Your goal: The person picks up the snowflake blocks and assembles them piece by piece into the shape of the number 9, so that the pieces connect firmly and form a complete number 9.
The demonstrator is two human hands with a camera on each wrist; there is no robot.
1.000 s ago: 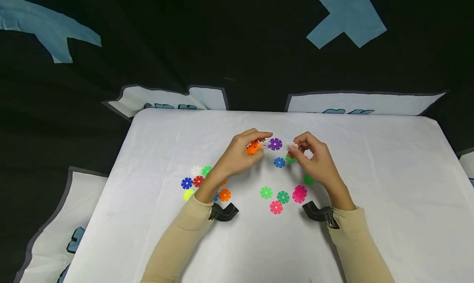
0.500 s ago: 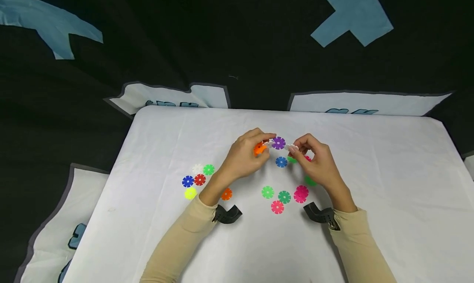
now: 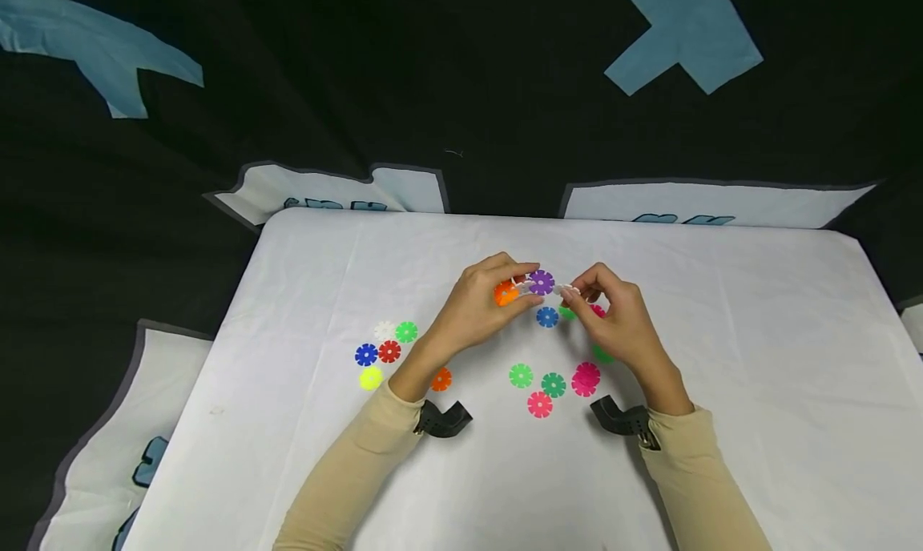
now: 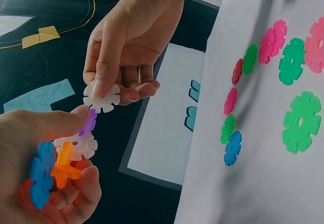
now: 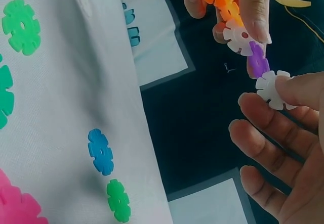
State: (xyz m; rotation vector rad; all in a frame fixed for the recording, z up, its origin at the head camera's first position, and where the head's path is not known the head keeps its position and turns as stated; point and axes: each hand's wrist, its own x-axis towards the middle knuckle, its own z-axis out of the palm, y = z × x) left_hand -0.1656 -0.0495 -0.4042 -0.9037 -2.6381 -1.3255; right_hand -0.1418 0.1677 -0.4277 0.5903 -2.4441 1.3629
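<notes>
My left hand (image 3: 476, 307) pinches a short chain of notched plastic snowflake discs. In the left wrist view the chain has a blue disc (image 4: 41, 176), orange pieces (image 4: 65, 169), a translucent white disc (image 4: 78, 147) and a purple disc (image 4: 88, 123) at its end. My right hand (image 3: 622, 315) pinches another white disc (image 5: 272, 88) between thumb and fingers. Its edge meets the purple disc's edge; whether the slots are engaged I cannot tell. Both hands are raised over the far half of the table, and my left fingers partly cover the chain.
Loose discs lie on the white tabletop (image 3: 757, 359): a left group with a red disc (image 3: 389, 351), and a middle group with a light green disc (image 3: 521, 376). A blue disc (image 3: 547, 317) lies below the hands. Dark cloth (image 3: 505, 158) hangs beyond the far edge.
My left hand has shifted slightly right with the chain, bringing the purple disc up to the white disc. My right hand has stayed nearly in place.
</notes>
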